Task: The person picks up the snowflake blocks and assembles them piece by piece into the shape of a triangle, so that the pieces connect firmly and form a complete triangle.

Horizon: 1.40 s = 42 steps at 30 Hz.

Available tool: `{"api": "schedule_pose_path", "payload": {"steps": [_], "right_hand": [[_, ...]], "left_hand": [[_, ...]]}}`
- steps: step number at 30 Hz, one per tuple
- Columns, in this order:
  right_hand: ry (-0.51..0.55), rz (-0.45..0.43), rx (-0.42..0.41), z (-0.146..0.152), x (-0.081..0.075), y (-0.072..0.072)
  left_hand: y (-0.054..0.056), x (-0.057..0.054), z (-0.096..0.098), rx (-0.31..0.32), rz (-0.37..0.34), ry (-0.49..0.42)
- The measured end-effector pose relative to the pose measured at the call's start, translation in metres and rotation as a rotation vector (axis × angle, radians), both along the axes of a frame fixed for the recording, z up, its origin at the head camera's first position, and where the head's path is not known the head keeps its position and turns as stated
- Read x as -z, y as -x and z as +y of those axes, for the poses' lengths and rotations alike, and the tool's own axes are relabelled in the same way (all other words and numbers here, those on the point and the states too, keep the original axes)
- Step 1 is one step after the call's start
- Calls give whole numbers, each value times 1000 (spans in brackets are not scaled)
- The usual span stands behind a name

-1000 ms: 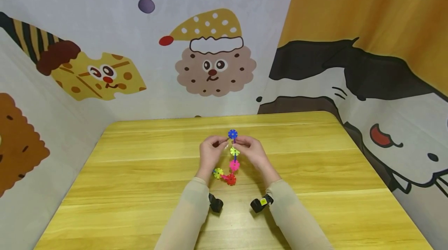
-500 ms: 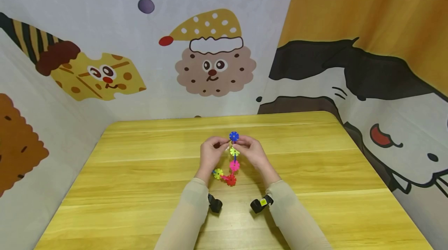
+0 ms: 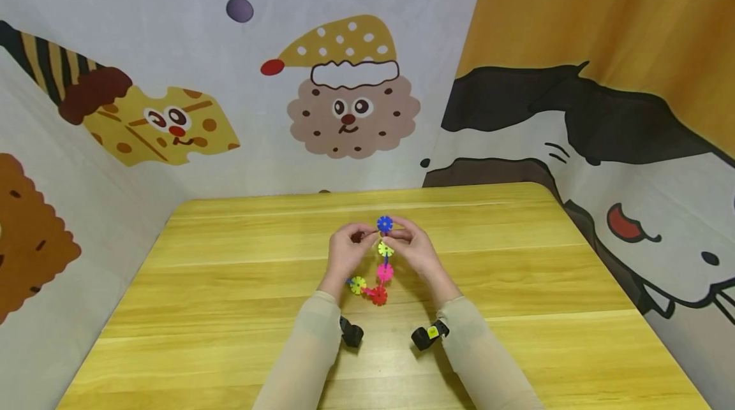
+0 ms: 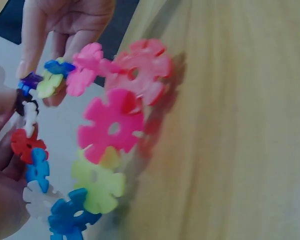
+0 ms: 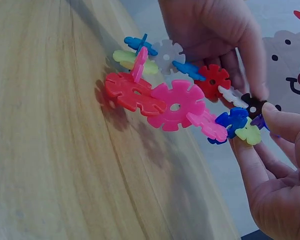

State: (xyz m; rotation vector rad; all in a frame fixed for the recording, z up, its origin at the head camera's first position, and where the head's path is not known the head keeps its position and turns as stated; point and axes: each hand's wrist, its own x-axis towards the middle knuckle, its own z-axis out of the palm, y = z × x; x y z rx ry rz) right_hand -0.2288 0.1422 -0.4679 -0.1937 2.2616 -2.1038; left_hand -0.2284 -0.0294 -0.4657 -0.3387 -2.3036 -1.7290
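A chain of colorful notched snowflake discs hangs as a loop between both hands, with a red disc [image 3: 379, 296] and a yellow disc [image 3: 358, 285] low near the table. My left hand [image 3: 347, 250] pinches the black disc [image 5: 253, 105], beside a white disc [image 5: 233, 96] and a red one. Facing it, my right hand [image 3: 415, 245] pinches the purple disc [image 5: 259, 122] next to a yellow-green disc [image 5: 248, 132]. The black and purple discs meet edge to edge between the fingertips. In the head view a blue disc [image 3: 385, 224] stands uppermost between the hands.
The wooden table [image 3: 230, 333] spreads out beneath the hands. Behind it hangs a cartoon-printed cloth [image 3: 252, 78], with more printed cloth at both sides. A black wrist camera [image 3: 351, 333] sits on the left wrist and another camera [image 3: 425, 336] on the right.
The blue disc at the top has shifted slightly right and down. A finger of my right hand has lifted up beside it. Both arms stay nearly in place.
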Motion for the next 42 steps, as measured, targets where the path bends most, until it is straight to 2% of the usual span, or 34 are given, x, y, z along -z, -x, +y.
{"api": "schedule_pose_path", "payload": {"steps": [9, 16, 25, 42], "right_hand": [[-2, 16, -3, -1, 1, 1], [-7, 44, 12, -5, 1, 0], [-15, 70, 31, -7, 3, -2], [6, 68, 46, -4, 5, -4]], "left_hand": [[14, -12, 1, 33, -24, 20], [20, -13, 3, 53, -54, 20], [22, -11, 3, 19, -43, 28], [20, -12, 6, 59, -91, -62]]}}
